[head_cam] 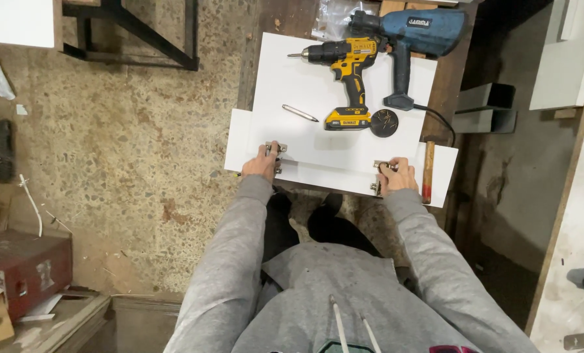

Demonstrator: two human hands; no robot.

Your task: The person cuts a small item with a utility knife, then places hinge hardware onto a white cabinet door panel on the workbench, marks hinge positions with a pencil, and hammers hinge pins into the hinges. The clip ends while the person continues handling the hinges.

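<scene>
Left hand [262,167] and right hand [396,176] well apart, each closed on metal hinge [275,149] at near edge of white panel [318,160] on worktop. Panel stiff, probably light; hinges small, best pinched by body. Cordless drill [347,72] beyond.

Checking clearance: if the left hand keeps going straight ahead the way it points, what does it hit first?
The left hand points away across the white panel. Past the hinge at its fingertips, the metal bit looks first in line, though depth is unclear.

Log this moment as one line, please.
left hand on left hinge | right hand on right hinge | white panel | drill idle
</scene>
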